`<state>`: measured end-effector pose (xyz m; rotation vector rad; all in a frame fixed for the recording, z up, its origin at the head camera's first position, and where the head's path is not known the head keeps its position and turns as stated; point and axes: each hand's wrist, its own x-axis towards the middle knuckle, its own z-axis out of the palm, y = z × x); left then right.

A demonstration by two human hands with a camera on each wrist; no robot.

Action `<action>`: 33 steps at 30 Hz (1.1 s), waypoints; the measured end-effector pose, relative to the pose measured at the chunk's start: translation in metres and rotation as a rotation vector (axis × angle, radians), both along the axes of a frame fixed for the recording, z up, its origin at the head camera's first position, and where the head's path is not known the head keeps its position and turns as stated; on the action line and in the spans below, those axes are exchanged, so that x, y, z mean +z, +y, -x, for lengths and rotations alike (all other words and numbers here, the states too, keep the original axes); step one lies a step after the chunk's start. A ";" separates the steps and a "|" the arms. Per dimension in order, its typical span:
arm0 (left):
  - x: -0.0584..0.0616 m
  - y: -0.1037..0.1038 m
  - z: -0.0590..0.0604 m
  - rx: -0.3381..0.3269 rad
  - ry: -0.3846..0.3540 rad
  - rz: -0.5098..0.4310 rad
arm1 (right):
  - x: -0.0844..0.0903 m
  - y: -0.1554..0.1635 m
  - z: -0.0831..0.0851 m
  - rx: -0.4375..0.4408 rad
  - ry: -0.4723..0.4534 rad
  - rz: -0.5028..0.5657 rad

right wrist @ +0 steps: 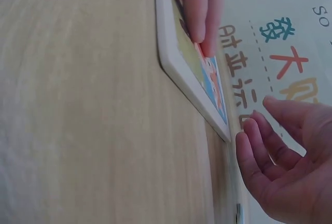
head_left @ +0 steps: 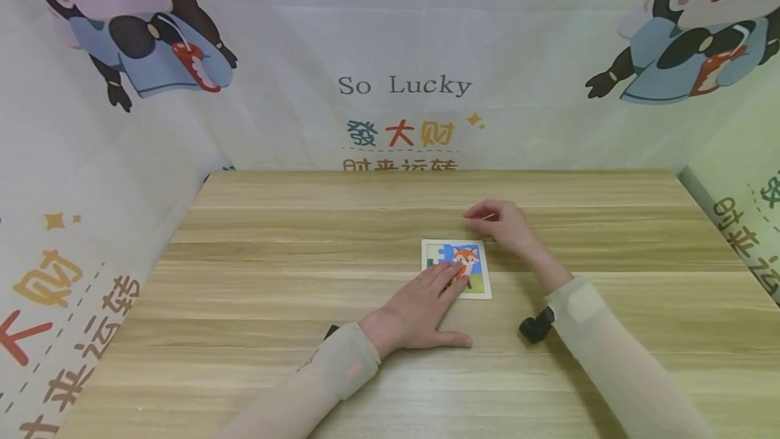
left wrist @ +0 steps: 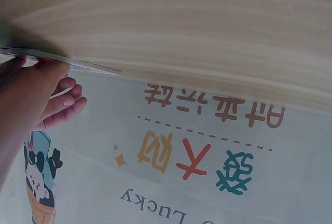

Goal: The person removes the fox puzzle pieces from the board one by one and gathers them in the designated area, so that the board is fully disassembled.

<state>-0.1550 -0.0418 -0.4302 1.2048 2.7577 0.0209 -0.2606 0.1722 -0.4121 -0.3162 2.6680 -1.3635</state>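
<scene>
A small square jigsaw puzzle [head_left: 477, 283] with a white frame lies flat on the wooden table. It pictures an orange fox against blue sky and green grass; its upper left corner shows pale backing beside a blue piece's edge. My left hand [head_left: 420, 307] rests on the puzzle's lower left part, fingers stretched out, thumb apart on the table, hiding some of the picture. Just beyond the upper right corner of the frame, my right hand [head_left: 502, 225] hovers with loosely bent fingers. In the right wrist view, that hand [right wrist: 290, 156] has nothing visible between thumb and fingers.
The wooden table [head_left: 274, 249] extends around the puzzle on all sides. A white printed cloth [head_left: 292, 39] hangs behind it and along both sides. A black wrist camera [head_left: 536, 326] sits at the right sleeve.
</scene>
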 end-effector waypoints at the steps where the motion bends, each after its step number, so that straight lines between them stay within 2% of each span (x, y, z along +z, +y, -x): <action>1: 0.000 0.000 0.000 0.000 -0.003 -0.003 | -0.001 -0.001 0.000 0.020 0.002 -0.001; 12: 0.000 -0.002 0.002 -0.017 -0.001 -0.019 | -0.011 -0.011 0.000 0.253 0.076 0.029; 18: 0.000 -0.003 0.000 -0.014 -0.023 -0.006 | -0.014 -0.012 -0.002 0.379 0.067 -0.043; 23: -0.001 -0.003 0.000 -0.019 -0.005 0.003 | -0.013 -0.014 -0.003 0.424 0.062 -0.119; 33: -0.001 -0.004 -0.002 -0.014 0.003 -0.002 | -0.011 -0.019 0.000 0.462 0.096 -0.191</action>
